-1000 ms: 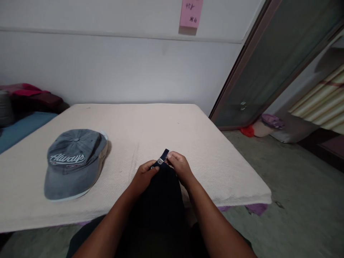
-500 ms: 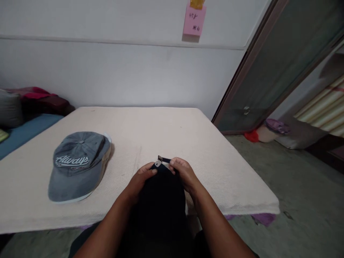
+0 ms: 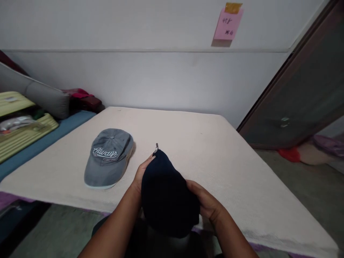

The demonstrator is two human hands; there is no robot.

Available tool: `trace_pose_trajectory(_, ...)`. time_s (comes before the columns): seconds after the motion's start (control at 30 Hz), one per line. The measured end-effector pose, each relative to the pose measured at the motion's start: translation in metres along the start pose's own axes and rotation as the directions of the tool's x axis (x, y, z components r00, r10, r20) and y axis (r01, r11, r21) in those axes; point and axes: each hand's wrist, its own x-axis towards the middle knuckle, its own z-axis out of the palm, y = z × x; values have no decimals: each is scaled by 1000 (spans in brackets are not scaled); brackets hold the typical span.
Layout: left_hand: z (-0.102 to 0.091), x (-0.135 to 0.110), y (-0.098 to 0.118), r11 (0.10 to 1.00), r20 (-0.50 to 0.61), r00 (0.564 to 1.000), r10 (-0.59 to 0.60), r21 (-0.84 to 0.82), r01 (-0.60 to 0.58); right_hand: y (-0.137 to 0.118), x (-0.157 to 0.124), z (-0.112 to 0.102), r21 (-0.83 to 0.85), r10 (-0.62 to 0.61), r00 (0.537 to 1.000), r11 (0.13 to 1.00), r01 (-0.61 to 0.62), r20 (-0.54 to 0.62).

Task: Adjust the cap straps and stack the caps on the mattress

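A dark navy cap (image 3: 169,197) is held between my two hands, over the near edge of the covered table. My left hand (image 3: 141,173) grips its left side, close to a small metal buckle (image 3: 156,147) that sticks up at the far end. My right hand (image 3: 202,197) is closed on the cap's right side, with the fingertips partly hidden by the fabric. To the left, a grey-blue cap (image 3: 109,157) with white "Always" lettering rests on the table, its brim toward me. Neither hand touches it.
A cream cloth (image 3: 228,172) covers the table. Behind it stands a white wall with a pink note (image 3: 228,24). On the left are a grey cushion (image 3: 45,95) and a yellow-green ridged container (image 3: 29,136). A dark sliding door (image 3: 301,89) stands at the right.
My right hand has left the strap by the buckle and moved down to the cap's right side. The cap has turned and shows more of its crown. My view has swung left.
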Motion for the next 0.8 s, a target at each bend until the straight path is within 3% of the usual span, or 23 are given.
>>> trace_pose_trajectory(0.1,-7,3,0,994,-6,999,-32,-106,31,1,6,2,54,-70,998,996,70,0)
trace_pose_trajectory(0.27,-20,6,-1,990,-12,995,-100,-97,99,-7,23,-4,170,-244,933,941,294,-266)
trace_pose_trajectory(0.37,-24,0,1,987,98,983,-157,-15,159,-14,28,-9,216,-278,873,897,385,-401)
trace_pose_trajectory(0.43,-27,-7,-1,989,197,970,-146,65,136,-18,30,-12,260,-270,845,869,420,-461)
trace_pose_trajectory(0.5,-32,-14,-6,980,210,970,-124,182,86,-22,30,-15,308,-237,836,852,424,-496)
trace_pose_trajectory(0.6,-40,-20,-16,938,113,992,-52,347,9,-25,33,-15,328,-203,824,846,419,-530)
trace_pose_trajectory(0.7,-46,-21,-19,924,43,996,82,370,-92,-23,39,-10,283,-248,816,852,440,-522)
trace_pose_trajectory(0.8,-48,-22,-5,905,-36,969,243,369,-213,-20,45,-2,249,-337,829,843,477,-447)
